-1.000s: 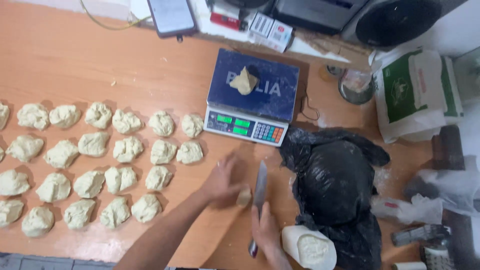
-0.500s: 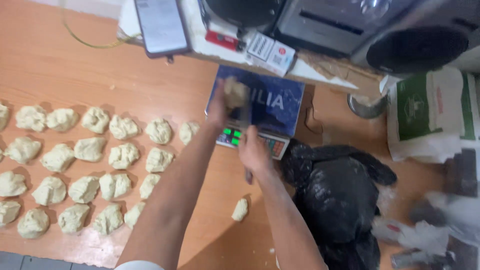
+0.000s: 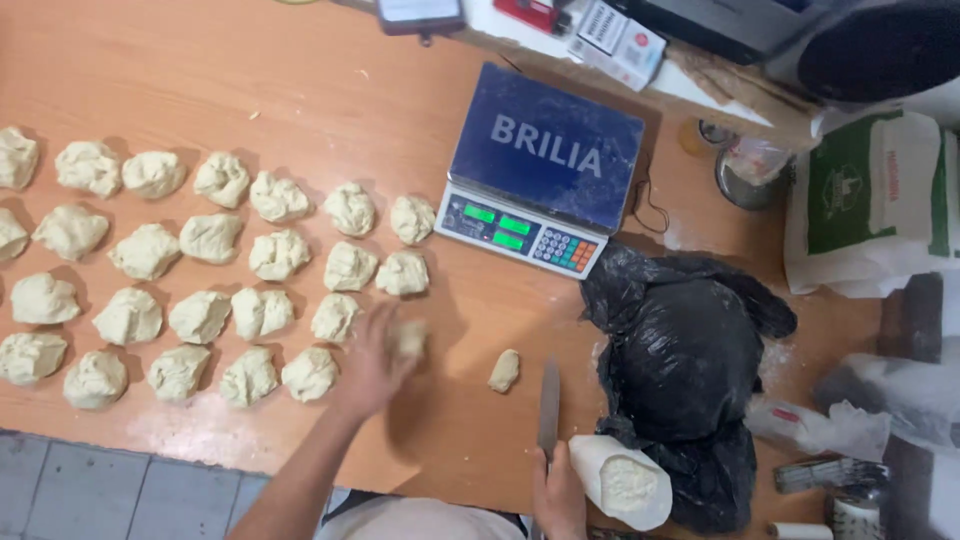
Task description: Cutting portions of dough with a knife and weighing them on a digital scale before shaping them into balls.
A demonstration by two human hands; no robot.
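Fingers [image 3: 395, 335] of the left hand [image 3: 372, 362] curl around a dough piece [image 3: 410, 338], low over the wooden surface [image 3: 330, 90] at the right end of the dough rows [image 3: 200, 270]. Right hand [image 3: 560, 492] grips a knife [image 3: 548, 412] near the dough log [image 3: 620, 482]; a small scrap [image 3: 504, 370] lies between.

The left hand [image 3: 372, 362] is stretched forward on a bare forearm that rises from the lower edge of the view; its palm is turned down, the fingers [image 3: 398, 338] are curled over a lump of dough [image 3: 410, 337], and the outline is blurred. The right hand [image 3: 560, 493] is kept low and near the body, closed around the handle of a knife [image 3: 548, 408], with the blade pointed ahead of the knuckles.
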